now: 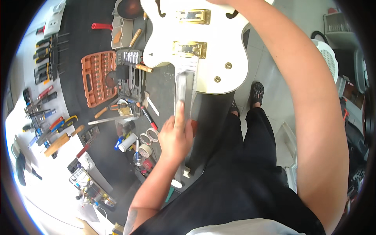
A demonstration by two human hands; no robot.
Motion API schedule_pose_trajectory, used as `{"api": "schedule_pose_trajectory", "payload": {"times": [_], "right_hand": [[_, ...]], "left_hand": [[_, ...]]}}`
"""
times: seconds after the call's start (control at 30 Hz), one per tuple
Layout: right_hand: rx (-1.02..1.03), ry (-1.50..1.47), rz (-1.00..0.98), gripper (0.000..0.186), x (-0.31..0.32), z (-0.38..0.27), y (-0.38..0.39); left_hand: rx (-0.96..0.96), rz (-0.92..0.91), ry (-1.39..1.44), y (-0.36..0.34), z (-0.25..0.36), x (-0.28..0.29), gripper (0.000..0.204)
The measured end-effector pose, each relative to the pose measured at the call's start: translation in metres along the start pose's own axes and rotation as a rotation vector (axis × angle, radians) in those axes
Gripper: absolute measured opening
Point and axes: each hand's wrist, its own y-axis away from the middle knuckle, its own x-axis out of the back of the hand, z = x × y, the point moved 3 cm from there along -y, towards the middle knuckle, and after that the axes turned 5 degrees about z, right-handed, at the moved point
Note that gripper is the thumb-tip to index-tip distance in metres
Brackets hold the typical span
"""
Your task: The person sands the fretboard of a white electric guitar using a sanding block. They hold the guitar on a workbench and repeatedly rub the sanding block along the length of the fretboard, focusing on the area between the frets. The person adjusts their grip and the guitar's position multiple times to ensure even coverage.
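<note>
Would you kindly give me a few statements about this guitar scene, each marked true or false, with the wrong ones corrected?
1. The guitar body is white. True.
2. The open orange tool case lies to the right of the guitar body. False: it lies to the left.
3. The left hand is bare and at the guitar neck. True.
4. Both pickups are entirely black. False: they are gold-coloured.
5. The visible shoes are black. True.

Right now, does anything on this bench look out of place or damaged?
No clear damage shows on the white guitar. A dark round piece looks odd, lying unstowed across the open orange-and-black case; tape rolls sit loose nearby.
</note>
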Motion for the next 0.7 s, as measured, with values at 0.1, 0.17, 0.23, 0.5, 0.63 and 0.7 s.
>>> {"api": "schedule_pose_trajectory", "payload": {"times": [0.1, 0.17, 0.23, 0.5, 0.63, 0.7], "right_hand": [[0.018, -0.009, 0.001, 0.047, -0.002, -0.006, -0.002], [0.013, -0.020, 0.010, 0.047, -0.003, -0.008, -0.003], [0.011, -0.026, 0.035, 0.048, -0.003, 0.000, 0.001], [0.017, -0.012, 0.028, 0.048, -0.003, 0.000, 0.000], [0.007, -0.037, 0.015, 0.047, -0.005, -0.002, 0.005], [0.006, -0.026, 0.030, 0.047, 0.003, 0.005, -0.002]], "left_hand": [[0.055, -0.101, -0.095, -0.042, 0.002, -0.008, 0.079], [0.039, -0.029, -0.148, -0.101, 0.020, -0.009, 0.082], [-0.008, 0.010, -0.107, -0.110, 0.022, -0.013, 0.085], [-0.023, -0.073, -0.127, -0.068, 0.011, -0.013, 0.084], [-0.044, -0.018, -0.120, -0.080, 0.015, -0.012, 0.082], [-0.057, -0.003, -0.067, -0.006, -0.005, -0.008, 0.080]]}}
